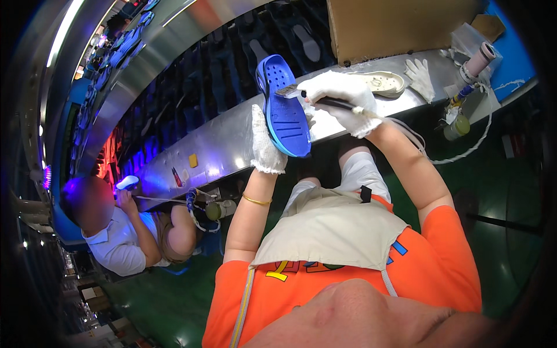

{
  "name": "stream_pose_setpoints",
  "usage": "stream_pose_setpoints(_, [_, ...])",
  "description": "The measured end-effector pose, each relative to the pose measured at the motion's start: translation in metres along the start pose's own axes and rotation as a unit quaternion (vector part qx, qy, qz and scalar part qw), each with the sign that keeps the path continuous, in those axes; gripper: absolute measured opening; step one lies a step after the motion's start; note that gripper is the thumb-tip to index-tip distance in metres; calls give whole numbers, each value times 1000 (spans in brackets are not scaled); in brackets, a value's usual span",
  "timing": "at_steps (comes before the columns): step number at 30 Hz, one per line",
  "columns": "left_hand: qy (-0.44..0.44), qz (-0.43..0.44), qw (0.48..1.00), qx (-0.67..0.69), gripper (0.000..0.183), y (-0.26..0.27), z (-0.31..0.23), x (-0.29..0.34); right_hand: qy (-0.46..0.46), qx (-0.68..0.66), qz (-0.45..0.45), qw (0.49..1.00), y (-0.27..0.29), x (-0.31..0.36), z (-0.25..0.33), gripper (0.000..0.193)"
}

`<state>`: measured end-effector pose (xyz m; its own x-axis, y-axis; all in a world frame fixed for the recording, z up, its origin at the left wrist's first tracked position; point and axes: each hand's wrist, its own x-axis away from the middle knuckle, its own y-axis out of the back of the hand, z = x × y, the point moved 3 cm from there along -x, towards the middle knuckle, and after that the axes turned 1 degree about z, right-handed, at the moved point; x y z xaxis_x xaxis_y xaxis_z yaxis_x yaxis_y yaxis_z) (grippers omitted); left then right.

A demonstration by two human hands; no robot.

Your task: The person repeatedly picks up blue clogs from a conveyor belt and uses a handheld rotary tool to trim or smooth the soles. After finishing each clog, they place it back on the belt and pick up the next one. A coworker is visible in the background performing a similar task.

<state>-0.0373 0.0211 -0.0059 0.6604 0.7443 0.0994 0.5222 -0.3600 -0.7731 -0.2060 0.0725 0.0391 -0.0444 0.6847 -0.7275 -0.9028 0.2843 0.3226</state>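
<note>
A blue shoe sole (284, 110) with a row of grooves and small holes is held up by my left hand (266, 142), gloved in white, its fingers along the sole's left edge and underside. My right hand (339, 95), also in a white glove, is closed around a brush (288, 91) with a dark handle. The bristles touch or nearly touch the sole's upper face near its right edge. A pale cord or tube (406, 129) trails from the brush's rear end. Behind my right hand, a cream shoe sole (381, 84) lies on the metal ledge.
Dark soles ride on a conveyor (232, 58) beyond the metal ledge (226, 145). A spare white glove (419, 80), a cardboard sheet (394, 29) and a pink cylinder (480, 58) with a small jar (457, 126) stand at right. A seated co-worker (125, 232) handles a sole at left.
</note>
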Motion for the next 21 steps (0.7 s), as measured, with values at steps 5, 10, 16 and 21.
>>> stream_pose_setpoints(5, [-88,-28,985,-144,65,3,-28,-8,104,38,94,989,16,-8,30,14])
stream_pose_setpoints(10, [-93,141,972,-165,83,-64,-102,-28,-64,54,-38,996,45,14,34,17])
stream_pose_setpoints(16, [-14,124,954,273,62,-126,-222,-146,-117,-92,-105,983,45,19,26,16])
stream_pose_setpoints(21, [271,211,-41,938,42,-64,-321,-239,-117,-83,-93,985,43,19,12,21])
